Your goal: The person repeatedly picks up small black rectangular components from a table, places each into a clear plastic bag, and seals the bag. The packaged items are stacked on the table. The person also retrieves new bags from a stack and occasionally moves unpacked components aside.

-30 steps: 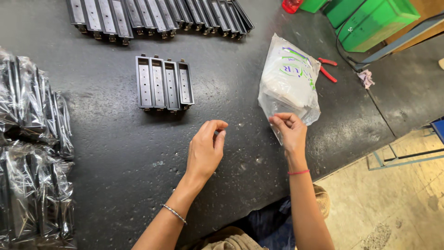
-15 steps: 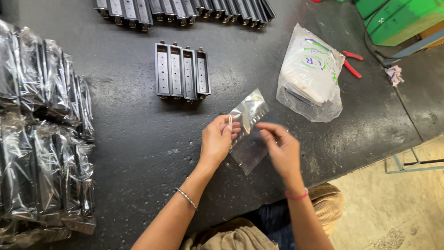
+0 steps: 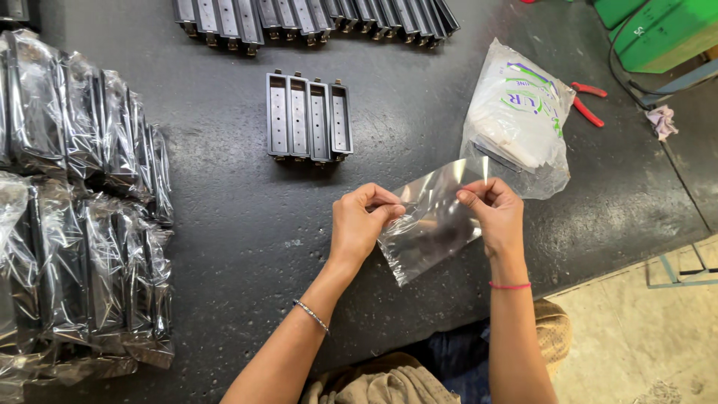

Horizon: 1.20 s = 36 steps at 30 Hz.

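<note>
Both hands pinch a clear plastic sleeve above the tabletop

The left hand (image 3: 359, 224) and right hand (image 3: 493, 213) each grip an upper edge of the clear sleeve (image 3: 430, 224), held over the near tabletop (image 3: 224, 224). It looks thin, limp, slippery and light, so the edges seem best to grip. Four black trays (image 3: 308, 116) lie farther off.

clear pouch (image 3: 434, 224) centre, white bag (image 3: 516, 112) right, wrapped bundles (image 3: 75, 209) left

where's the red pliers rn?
Head view, upper right: the red pliers lie on the dark table, just right of the white bag pack, left of the green box.
</note>
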Available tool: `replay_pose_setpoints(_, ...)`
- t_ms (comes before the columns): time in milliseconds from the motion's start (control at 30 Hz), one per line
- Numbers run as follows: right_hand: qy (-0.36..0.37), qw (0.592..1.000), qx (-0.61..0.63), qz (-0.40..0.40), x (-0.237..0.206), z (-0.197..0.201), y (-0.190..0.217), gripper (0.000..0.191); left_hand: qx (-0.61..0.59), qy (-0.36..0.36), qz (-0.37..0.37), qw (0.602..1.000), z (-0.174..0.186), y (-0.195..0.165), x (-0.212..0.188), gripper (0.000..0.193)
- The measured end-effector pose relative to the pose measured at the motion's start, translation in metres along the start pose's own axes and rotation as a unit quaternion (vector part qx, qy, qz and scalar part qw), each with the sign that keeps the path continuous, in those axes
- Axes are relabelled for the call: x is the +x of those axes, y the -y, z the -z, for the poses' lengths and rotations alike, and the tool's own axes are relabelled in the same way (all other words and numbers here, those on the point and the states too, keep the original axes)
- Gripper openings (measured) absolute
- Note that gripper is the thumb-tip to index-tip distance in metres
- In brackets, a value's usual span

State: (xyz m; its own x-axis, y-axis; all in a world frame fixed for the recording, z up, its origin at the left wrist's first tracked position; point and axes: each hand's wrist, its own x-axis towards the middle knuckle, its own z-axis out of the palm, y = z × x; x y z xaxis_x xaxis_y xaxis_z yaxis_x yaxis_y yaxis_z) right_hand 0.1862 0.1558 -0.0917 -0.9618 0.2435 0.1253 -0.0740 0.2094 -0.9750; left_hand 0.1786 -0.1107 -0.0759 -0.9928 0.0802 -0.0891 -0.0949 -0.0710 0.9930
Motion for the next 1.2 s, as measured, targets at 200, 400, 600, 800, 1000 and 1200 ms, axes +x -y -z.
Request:
replay_pose_setpoints(200,-0.023,0.998,-0.006,-0.052,-0.014,-0.018,0.003,0.018,0.058,-0.052,-0.016,0.997,0.007,-0.014,0.001,0.039)
replay_pose_setpoints(400,-0.117,0.959,-0.246,-0.073,-0.025,-0.002,0.026,0.024,0.062,-0.108,-0.004,0.992,0.025,-0.024,0.005,0.039)
replay_pose_setpoints(600,-0.056,0.869,-0.458,0.179,-0.034,0.014,0.036,0.055,0.081,-0.151,-0.066,0.983,0.031,-0.03,0.005,0.029)
replay_pose_setpoints(800,0.157,0.834,-0.499,0.175,-0.026,-0.005,0.018,0.065,0.069,-0.16,-0.088,0.981,0.033,-0.035,0.008,0.022)
replay_pose_setpoints(1000,0.12,0.831,-0.532,0.108,0.001,-0.03,-0.007,0.073,0.057,-0.155,-0.099,0.981,0.034,-0.035,0.007,0.021)
replay_pose_setpoints(1200,0.038,0.832,-0.544,0.097,0.025,-0.051,0.009,0.064,0.04,-0.163,-0.105,0.98,0.043,-0.044,0.004,0.02)
